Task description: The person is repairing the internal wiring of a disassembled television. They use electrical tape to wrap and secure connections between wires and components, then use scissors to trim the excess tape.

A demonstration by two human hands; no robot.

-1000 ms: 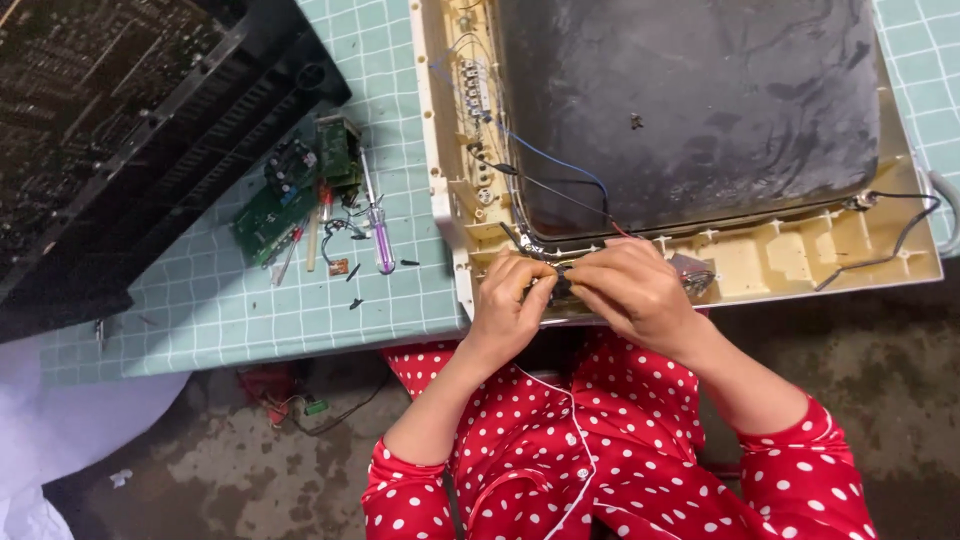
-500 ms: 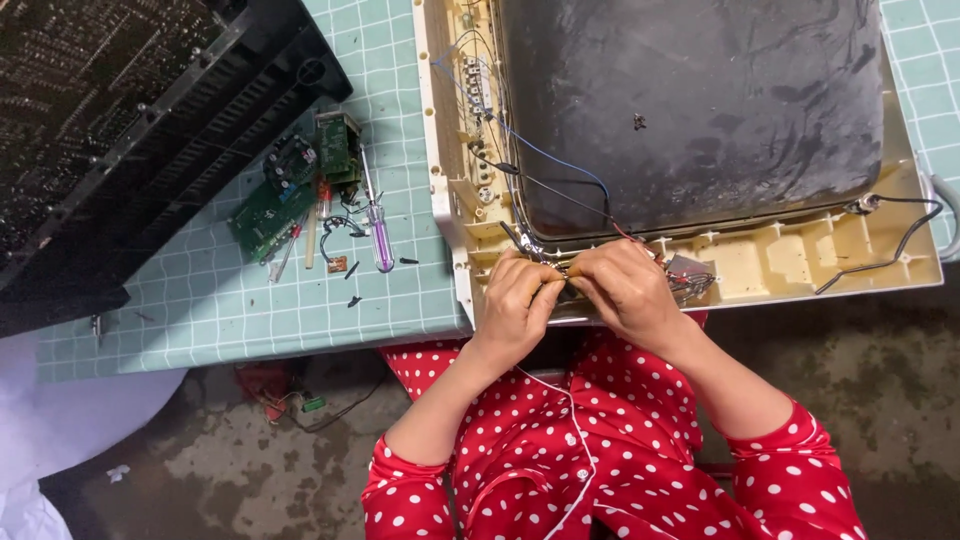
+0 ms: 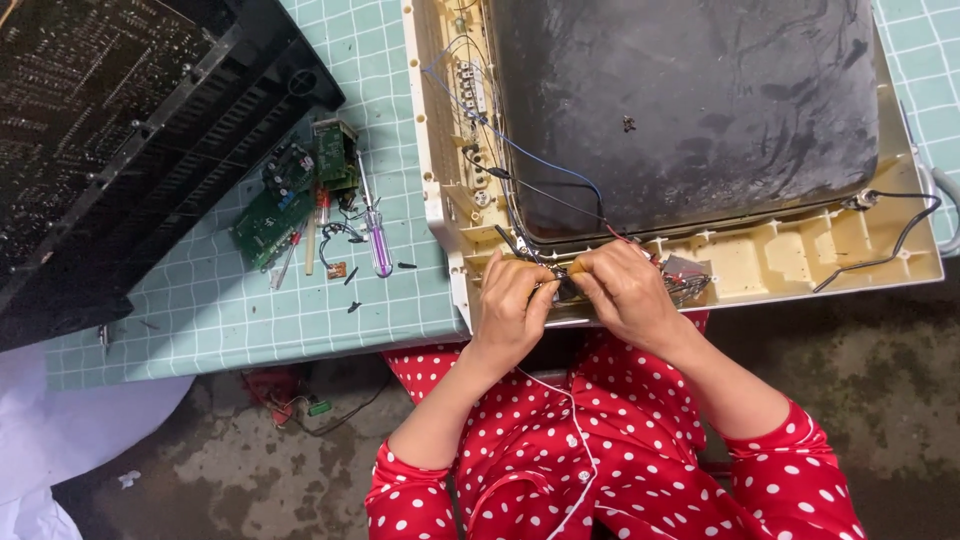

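Both hands are pinching one small dark part (image 3: 566, 288) at the near edge of the cream plastic monitor shell (image 3: 790, 262): left hand (image 3: 515, 300) closing from nine o'clock, right hand (image 3: 622, 290) from three o'clock, thin wires (image 3: 540, 180) trailing toward eleven o'clock across the desk (image 3: 300, 310).

Over the last second, left hand (image 3: 515, 300) and right hand (image 3: 625, 290) have closed in on each other at the front lip of the cream plastic housing (image 3: 780, 262); fingertips now meet over a small dark part (image 3: 566, 287) in the wire bundle (image 3: 680, 285), where earlier a slight gap showed between the hands. Left wrist sits more upright, forearm angled less to the side. Right hand shifted slightly leftward along the lip. View has crept a little nearer the bench edge.
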